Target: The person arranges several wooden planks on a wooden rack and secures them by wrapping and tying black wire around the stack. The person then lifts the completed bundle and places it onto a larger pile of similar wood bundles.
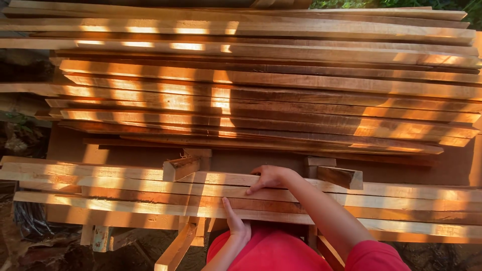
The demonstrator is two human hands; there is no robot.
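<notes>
Left hand [236, 221]: at the near edge of the near planks [125, 193], thumb up over the top face, fingers hidden under the edge; looks like a clasp on the edge, how firm cannot be told.
Right hand [268, 178]: just beyond the left hand, palm down on the same planks, fingers loosely curled and pressing flat; nothing pinched.
Near planks: a few long pale strips lying flat side by side under both hands, running out to either side of the grip.
Far stack [281, 85]: many long planks piled crosswise, well beyond the hands, untouched.
Blocks: one short offcut [182, 167] just left of the right hand, another [341, 176] just right of it, both on the planks' far edge.
Progress, judged: planks lie gathered and roughly aligned; none lifted; both hands only steadying them.
</notes>
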